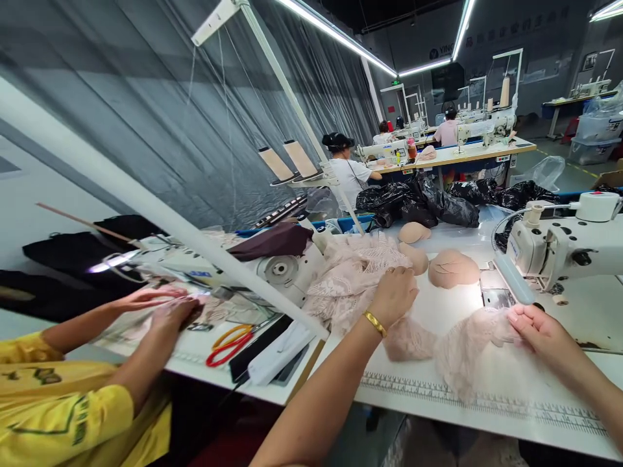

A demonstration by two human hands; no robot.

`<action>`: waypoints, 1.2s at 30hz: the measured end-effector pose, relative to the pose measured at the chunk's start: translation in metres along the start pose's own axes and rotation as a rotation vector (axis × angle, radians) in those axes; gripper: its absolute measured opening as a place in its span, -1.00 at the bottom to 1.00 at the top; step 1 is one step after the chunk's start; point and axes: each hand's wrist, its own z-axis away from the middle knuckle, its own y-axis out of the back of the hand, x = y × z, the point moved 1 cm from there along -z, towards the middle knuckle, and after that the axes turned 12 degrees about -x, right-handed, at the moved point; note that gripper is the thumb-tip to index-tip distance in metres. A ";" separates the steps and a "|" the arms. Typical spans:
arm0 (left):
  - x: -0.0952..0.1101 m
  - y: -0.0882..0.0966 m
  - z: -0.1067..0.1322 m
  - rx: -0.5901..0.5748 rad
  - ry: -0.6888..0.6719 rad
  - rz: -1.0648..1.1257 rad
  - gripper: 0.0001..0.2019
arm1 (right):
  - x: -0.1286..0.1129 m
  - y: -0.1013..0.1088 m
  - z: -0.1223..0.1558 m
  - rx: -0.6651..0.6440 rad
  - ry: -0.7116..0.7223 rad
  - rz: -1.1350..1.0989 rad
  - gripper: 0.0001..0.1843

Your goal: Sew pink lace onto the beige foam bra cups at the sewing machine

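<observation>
My left hand (396, 297), with a gold bracelet (374, 323) at the wrist, is closed on pale pink lace at the right side of a lace pile (348, 275). Its fingertips are partly hidden. Between thumb and fingers, my right hand (540, 329) pinches the edge of a sheer pink lace piece (470, 347), which lies spread on the white table in front of the sewing machine (549, 246). Several beige moulded cups (453, 268) rest behind it, near the lit needle plate (496, 298).
A printed ruler strip (438, 391) runs along the table's front edge. At left, a co-worker in a yellow shirt (73, 408) handles fabric at another machine. Red-and-orange-handled scissors (230, 345) lie between us. A slanted white pole (160, 207) crosses the left side. Black plastic bags (423, 202) lie behind.
</observation>
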 end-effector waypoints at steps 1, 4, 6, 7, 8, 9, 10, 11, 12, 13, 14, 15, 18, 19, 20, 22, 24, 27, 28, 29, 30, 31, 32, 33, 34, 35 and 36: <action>-0.006 -0.004 0.000 0.011 0.020 -0.035 -0.80 | 0.002 0.001 -0.001 -0.023 0.005 0.014 -0.49; -0.018 -0.015 -0.001 0.035 0.039 -0.094 -0.88 | 0.010 0.004 -0.005 -0.077 0.039 0.052 -0.49; -0.020 -0.017 -0.002 0.052 0.028 -0.097 -0.89 | 0.013 0.006 -0.007 -0.087 0.056 0.062 -0.49; -0.019 -0.016 -0.002 0.065 0.020 -0.088 -0.87 | 0.014 0.006 -0.008 -0.087 0.062 0.063 -0.49; -0.017 -0.013 -0.002 0.087 0.015 -0.073 -0.85 | 0.013 0.006 -0.008 -0.086 0.067 0.062 -0.49; -0.014 -0.009 0.000 0.118 0.010 -0.053 -0.83 | 0.012 0.006 -0.008 -0.086 0.073 0.059 -0.50; -0.009 -0.004 0.002 0.159 0.008 -0.029 -0.82 | 0.010 0.006 -0.007 -0.091 0.078 0.054 -0.50; -0.003 0.001 0.006 0.205 0.008 -0.013 -0.82 | 0.008 0.006 -0.006 -0.100 0.083 0.048 -0.50; 0.005 0.006 0.010 0.255 0.008 0.028 -0.82 | 0.005 0.006 -0.005 -0.108 0.091 0.038 -0.50; 0.013 0.010 0.015 0.295 0.005 0.115 -0.81 | 0.002 0.006 -0.003 -0.114 0.100 0.021 -0.51; 0.022 0.012 0.021 0.311 -0.006 0.253 -0.81 | 0.000 0.006 -0.001 -0.115 0.108 -0.003 -0.51; 0.032 0.011 0.026 0.294 -0.024 0.449 -0.82 | -0.003 0.007 0.001 -0.109 0.112 -0.035 -0.51; 0.063 -0.003 0.036 0.117 -0.089 1.036 -0.82 | -0.005 0.008 0.007 -0.083 0.098 -0.181 -0.49; 0.073 -0.010 0.037 0.060 -0.103 1.138 -0.82 | -0.005 0.007 0.009 -0.082 0.095 -0.237 -0.46; 0.081 -0.019 0.036 0.021 -0.109 1.199 -0.82 | -0.004 0.007 0.011 -0.081 0.101 -0.284 -0.43; 0.092 -0.033 0.032 -0.026 -0.102 1.237 -0.82 | -0.003 0.006 0.014 -0.082 0.126 -0.302 -0.42; 0.095 -0.041 0.028 -0.066 -0.090 1.197 -0.83 | -0.003 0.004 0.017 -0.065 0.151 -0.208 -0.46; 0.091 -0.032 0.027 -0.113 -0.073 1.053 -0.79 | -0.014 0.001 0.025 -0.027 0.177 0.051 -0.56; 0.089 -0.023 0.030 -0.116 -0.082 0.986 -0.75 | -0.021 0.000 0.029 -0.033 0.198 0.155 -0.61; 0.089 -0.014 0.033 -0.122 -0.114 0.913 -0.68 | -0.029 -0.001 0.034 -0.056 0.230 0.264 -0.66; 0.091 -0.004 0.038 -0.140 -0.179 0.841 -0.59 | -0.040 -0.003 0.039 -0.094 0.276 0.372 -0.72; 0.094 0.005 0.042 -0.181 -0.275 0.779 -0.49 | -0.051 -0.005 0.045 -0.145 0.331 0.469 -0.76; 0.099 0.012 0.046 -0.249 -0.393 0.736 -0.36 | -0.062 -0.007 0.050 -0.204 0.388 0.548 -0.79; 0.105 0.018 0.049 -0.335 -0.511 0.719 -0.25 | -0.074 -0.008 0.055 -0.273 0.433 0.611 -0.81; 0.110 0.021 0.050 -0.434 -0.610 0.725 -0.19 | -0.084 -0.009 0.059 -0.342 0.458 0.665 -0.81; 0.115 0.023 0.050 -0.532 -0.679 0.740 -0.19 | -0.093 -0.009 0.062 -0.400 0.467 0.711 -0.81; 0.118 0.023 0.048 -0.619 -0.718 0.760 -0.28 | -0.101 -0.007 0.064 -0.439 0.467 0.753 -0.82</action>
